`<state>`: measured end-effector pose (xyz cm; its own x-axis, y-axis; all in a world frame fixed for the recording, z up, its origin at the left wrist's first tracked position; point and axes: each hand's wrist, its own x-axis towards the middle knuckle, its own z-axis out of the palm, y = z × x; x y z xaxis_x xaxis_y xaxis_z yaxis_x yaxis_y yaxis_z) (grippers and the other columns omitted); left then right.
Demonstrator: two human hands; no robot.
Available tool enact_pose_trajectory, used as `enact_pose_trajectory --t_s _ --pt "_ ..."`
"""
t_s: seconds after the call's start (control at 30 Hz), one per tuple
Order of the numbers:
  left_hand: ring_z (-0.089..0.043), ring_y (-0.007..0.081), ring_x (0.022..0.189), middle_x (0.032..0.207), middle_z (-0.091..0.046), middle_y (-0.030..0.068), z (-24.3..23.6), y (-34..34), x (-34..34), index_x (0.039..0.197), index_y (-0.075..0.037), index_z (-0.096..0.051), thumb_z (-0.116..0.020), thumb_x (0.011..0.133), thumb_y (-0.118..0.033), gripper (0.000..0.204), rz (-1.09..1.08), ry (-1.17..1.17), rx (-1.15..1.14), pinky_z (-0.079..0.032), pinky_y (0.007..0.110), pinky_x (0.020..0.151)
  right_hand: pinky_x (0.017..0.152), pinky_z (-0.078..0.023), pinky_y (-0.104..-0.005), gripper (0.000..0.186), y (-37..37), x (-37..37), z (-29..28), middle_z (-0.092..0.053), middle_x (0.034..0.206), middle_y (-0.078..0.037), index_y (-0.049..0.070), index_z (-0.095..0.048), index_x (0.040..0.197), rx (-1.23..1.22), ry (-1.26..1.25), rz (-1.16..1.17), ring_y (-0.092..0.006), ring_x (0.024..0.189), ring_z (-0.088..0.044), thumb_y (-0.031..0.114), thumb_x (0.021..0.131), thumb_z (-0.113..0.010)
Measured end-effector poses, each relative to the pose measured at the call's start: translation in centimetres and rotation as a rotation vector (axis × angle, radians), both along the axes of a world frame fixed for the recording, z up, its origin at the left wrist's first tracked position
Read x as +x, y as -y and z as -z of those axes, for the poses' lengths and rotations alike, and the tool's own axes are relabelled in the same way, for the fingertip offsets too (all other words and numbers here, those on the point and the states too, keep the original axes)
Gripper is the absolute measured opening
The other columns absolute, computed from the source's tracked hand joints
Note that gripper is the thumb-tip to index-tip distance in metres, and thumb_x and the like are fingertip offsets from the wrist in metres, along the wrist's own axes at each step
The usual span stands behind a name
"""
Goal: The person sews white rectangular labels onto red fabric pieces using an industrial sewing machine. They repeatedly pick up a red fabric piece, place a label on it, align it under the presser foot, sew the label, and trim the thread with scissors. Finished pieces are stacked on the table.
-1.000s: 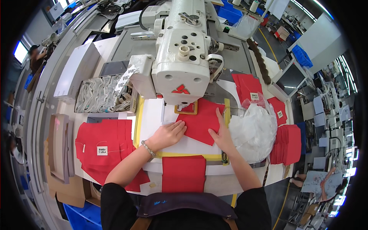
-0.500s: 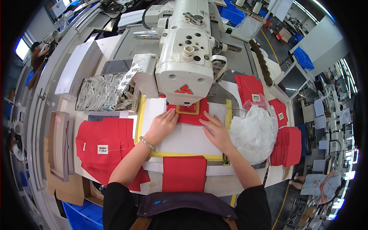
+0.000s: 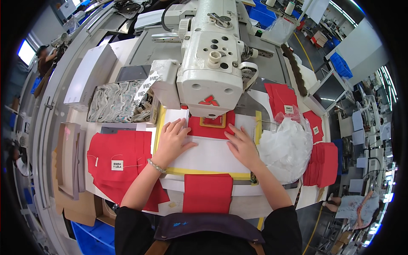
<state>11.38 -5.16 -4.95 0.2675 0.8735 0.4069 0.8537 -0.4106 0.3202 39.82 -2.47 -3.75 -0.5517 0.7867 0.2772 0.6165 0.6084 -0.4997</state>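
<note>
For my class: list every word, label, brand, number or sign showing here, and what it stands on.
Marks found, wording and brands not copied:
White label, left red cloth: dark letters, two lines.
White strip by the sewing machine: bold dark letters, repeated.
Sewing machine front: red three-part emblem.
White label, upper right red cloth: small dark letters.
White label, far right red cloth: too small to read.
Dark apron: blue marks, unreadable.

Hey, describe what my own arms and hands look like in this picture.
Both arms end in bare, ungloved hands, the left hand and the right hand. A pale, greyish, beaded-looking bracelet circles your left wrist; no bracelet shows on the right. The left sleeve and right sleeve are short, plain black, leaving the forearms uncovered.
</note>
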Motion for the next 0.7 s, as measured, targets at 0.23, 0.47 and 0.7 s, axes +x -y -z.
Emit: enact_pose_trajectory --t_s 0.23,0.47,0.7 --pt "-0.053 0.0293 0.12 0.128 -0.058 0.0159 -0.28 0.01 0.2 0.102 -0.006 -0.068 -0.08 0.073 -0.037 0.044 -0.017 0.026 -0.003 -0.038 0.044 0.101 0.112 -0.035 -0.0469 0.032 -0.16 0.01 0.07 -0.052 0.136 -0.016 0.001 -0.064 0.117 0.016 0.01 -0.008 -0.0352 0.117 -0.055 0.01 0.086 -0.065" --pt "-0.054 0.0265 0.117 0.127 -0.059 0.0127 0.12 0.08 0.25 0.099 -0.009 -0.067 -0.077 0.077 -0.028 0.031 -0.011 0.074 0.0 -0.039 0.045 0.098 0.113 -0.033 -0.0474 0.033 -0.16 0.0 0.05 -0.05 0.138 -0.017 0.001 -0.062 0.118 0.008 0.022 -0.015 -0.0346 0.12 -0.052 0.01 0.087 -0.065" --pt "-0.055 0.025 0.115 0.127 -0.058 0.0118 0.19 0.07 0.27 0.099 -0.009 -0.067 -0.077 0.076 -0.027 0.031 -0.016 0.067 0.021 -0.039 0.044 0.096 0.113 -0.032 -0.0485 0.035 -0.26 -0.07 0.13 -0.048 0.14 -0.017 0.001 -0.061 0.12 0.004 0.022 -0.015 -0.0341 0.123 -0.05 0.011 0.087 -0.064"
